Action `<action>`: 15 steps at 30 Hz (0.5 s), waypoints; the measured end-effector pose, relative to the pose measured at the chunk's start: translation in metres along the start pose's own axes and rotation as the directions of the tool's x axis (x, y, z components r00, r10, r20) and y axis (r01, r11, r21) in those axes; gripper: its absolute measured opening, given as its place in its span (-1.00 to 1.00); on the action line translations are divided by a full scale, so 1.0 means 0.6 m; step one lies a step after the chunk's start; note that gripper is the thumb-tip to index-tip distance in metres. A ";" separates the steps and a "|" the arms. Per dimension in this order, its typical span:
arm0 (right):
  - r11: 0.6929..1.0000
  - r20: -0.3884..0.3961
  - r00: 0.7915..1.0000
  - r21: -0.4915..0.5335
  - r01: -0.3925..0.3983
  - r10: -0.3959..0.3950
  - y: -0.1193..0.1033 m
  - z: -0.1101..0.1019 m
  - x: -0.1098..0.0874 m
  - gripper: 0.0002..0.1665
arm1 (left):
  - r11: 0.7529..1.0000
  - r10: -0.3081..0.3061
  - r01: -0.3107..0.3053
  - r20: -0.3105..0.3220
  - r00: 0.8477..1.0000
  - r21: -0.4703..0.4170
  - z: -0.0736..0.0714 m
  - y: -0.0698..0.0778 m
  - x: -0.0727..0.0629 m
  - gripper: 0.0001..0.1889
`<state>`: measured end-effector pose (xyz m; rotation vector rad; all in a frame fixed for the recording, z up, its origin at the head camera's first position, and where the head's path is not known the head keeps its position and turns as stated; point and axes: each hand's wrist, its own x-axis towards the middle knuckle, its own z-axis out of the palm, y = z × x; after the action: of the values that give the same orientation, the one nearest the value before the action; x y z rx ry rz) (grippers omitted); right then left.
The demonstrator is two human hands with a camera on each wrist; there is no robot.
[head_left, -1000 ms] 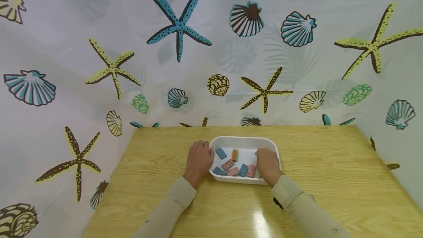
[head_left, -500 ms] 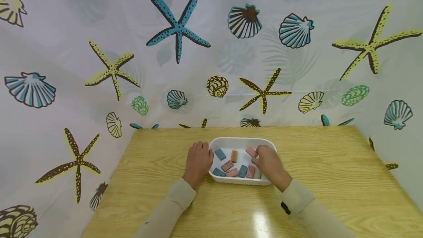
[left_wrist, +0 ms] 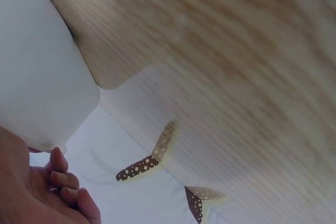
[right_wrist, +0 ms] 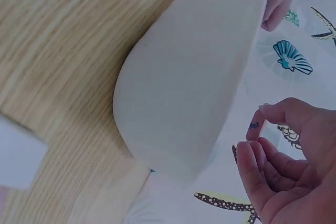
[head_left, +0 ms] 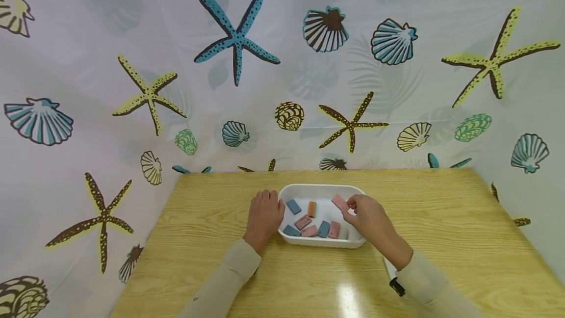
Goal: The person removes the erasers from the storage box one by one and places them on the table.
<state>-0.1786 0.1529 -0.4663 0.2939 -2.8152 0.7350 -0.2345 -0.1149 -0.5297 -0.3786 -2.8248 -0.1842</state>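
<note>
A white plastic tub (head_left: 309,242) stands on the wooden table with several blocks that look like erasers in it. My left hand (head_left: 264,215) holds the tub's left rim, its fingertips at the edge in the left wrist view. Over the tub's right part, my right hand (head_left: 371,215) pinches a pink eraser (head_left: 339,202) between thumb and finger; printed marks show on this eraser (right_wrist: 254,125) in the right wrist view. Inside lie blue erasers (head_left: 293,206), more pink erasers (head_left: 334,230), an orange-and-green one (head_left: 311,209) and a whitish one (head_left: 343,233).
Under the right forearm, a white flat-sided object (head_left: 390,268) lies on the table (head_left: 212,210), mostly hidden by the sleeve; its corner (right_wrist: 21,153) shows in the right wrist view. A curtain (head_left: 265,77) printed with starfish and shells surrounds the table at the back and sides.
My right hand has risen from the tub's right end and drawn back to the right, bringing the pink eraser into sight. My left hand stays at the rim.
</note>
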 end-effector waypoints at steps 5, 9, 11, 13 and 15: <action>1.000 -0.008 1.000 0.016 -0.009 0.009 0.004 -0.013 -0.014 -0.79 | 1.000 -0.005 0.005 -0.005 1.000 0.005 0.002 -0.003 0.001 -0.70; 0.998 0.011 0.999 0.046 -0.041 0.040 0.006 -0.026 -0.028 -0.76 | 1.000 -0.005 0.005 0.002 1.000 0.001 0.001 -0.002 0.001 -0.69; 0.997 0.020 0.998 0.057 -0.055 0.054 0.008 -0.034 -0.036 -0.75 | 1.000 -0.004 0.005 0.006 1.000 -0.004 0.000 -0.002 0.001 -0.69; 0.995 0.028 0.998 0.071 -0.066 0.064 0.012 -0.043 -0.044 -0.74 | 1.000 -0.003 0.003 0.009 1.000 -0.010 -0.001 -0.001 0.001 -0.69; 0.994 0.029 0.997 0.081 -0.074 0.072 0.016 -0.051 -0.052 -0.73 | 1.000 -0.002 0.002 0.011 1.000 -0.012 -0.002 -0.001 0.001 -0.69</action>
<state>-0.1463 0.1809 -0.4529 0.2156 -2.8378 0.8700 -0.2349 -0.1153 -0.5285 -0.3800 -2.8363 -0.2001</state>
